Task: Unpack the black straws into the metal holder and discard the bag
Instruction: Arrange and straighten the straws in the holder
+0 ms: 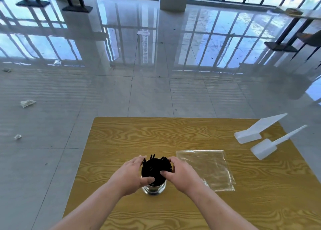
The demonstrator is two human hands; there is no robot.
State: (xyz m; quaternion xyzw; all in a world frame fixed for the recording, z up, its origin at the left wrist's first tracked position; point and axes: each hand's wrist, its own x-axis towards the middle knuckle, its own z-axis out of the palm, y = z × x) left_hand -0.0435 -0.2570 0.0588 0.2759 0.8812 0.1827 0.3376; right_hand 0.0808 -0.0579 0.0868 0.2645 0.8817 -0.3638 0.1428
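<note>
A bunch of black straws [154, 169] stands in the shiny metal holder [153, 189] near the front middle of the wooden table [173, 134]. My left hand [130, 174] curls round the left side of the straws, thumb at the front. My right hand [180, 174] curls round their right side, thumb on the straws too. The empty clear plastic bag [206, 167] lies flat on the table just right of my right hand.
Two white plastic scoops [251, 134] [267, 147] lie at the table's far right corner. Crumpled paper scraps [27, 103] lie on the glossy tiled floor to the left. Black table legs stand far behind.
</note>
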